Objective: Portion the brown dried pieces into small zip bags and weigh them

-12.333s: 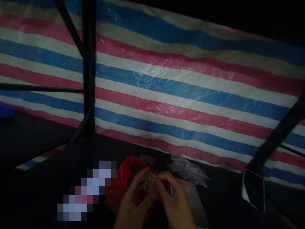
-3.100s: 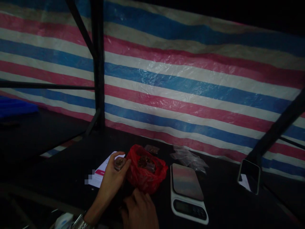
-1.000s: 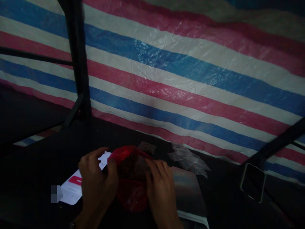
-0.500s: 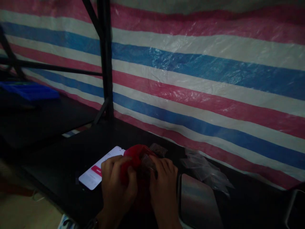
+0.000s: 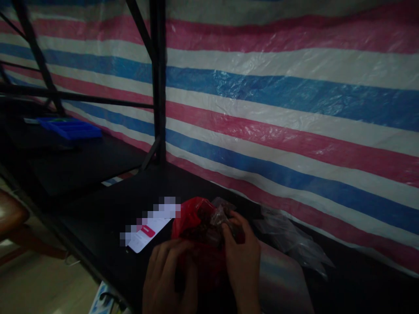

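Observation:
A red plastic bag lies open on the black table between my hands. Dark brown contents show inside, too dim to name. My left hand curls over the bag's near left edge, its fingertips partly hidden in shadow. At the bag's right side my right hand pinches a crumpled clear plastic bag. Left of the red bag lies a phone with a lit screen. Beside my right wrist a flat, shiny rounded-corner object is partly covered.
Several clear plastic bags lie at the right against the striped sheet. A black metal post rises behind the table. Farther left sits a blue compartment tray; a brown wooden seat stands below.
My hands have moved apart, and the red bag's mouth is wider open with its dark contents showing. My left hand has come lower and nearer. The view has shifted slightly left.

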Action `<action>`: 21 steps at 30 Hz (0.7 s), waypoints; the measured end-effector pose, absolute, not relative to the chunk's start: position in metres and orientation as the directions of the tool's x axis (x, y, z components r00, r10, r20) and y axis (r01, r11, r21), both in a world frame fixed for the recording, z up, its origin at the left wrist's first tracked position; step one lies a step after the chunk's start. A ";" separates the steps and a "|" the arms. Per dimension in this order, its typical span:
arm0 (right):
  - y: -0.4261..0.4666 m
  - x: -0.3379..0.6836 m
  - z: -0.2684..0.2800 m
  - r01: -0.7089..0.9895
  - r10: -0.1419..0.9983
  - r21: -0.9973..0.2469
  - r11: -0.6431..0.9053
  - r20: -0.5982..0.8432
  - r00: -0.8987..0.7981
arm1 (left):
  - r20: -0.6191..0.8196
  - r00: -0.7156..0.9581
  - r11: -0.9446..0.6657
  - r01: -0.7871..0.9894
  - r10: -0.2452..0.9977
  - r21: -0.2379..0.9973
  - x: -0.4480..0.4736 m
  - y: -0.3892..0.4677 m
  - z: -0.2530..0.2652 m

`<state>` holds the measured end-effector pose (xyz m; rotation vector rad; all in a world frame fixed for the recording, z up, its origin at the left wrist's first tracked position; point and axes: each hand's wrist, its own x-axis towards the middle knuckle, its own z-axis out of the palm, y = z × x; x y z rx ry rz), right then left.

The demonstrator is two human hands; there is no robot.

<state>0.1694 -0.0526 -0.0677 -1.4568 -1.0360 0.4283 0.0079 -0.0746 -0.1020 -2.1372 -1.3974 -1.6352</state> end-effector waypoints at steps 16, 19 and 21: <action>-0.087 0.133 -0.067 0.169 0.812 -0.944 0.283 0.330 0.481 | 0.493 -0.245 -0.424 0.286 0.835 0.859 0.019 -0.056 -0.074; -0.091 0.143 -0.066 0.212 0.796 -0.943 0.255 0.330 0.508 | 0.557 -0.212 -0.489 0.300 0.803 0.819 0.018 -0.057 -0.072; -0.094 0.150 -0.060 0.299 0.745 -0.916 0.269 0.394 0.538 | 0.594 -0.223 -0.514 0.330 0.773 0.792 0.020 -0.059 -0.072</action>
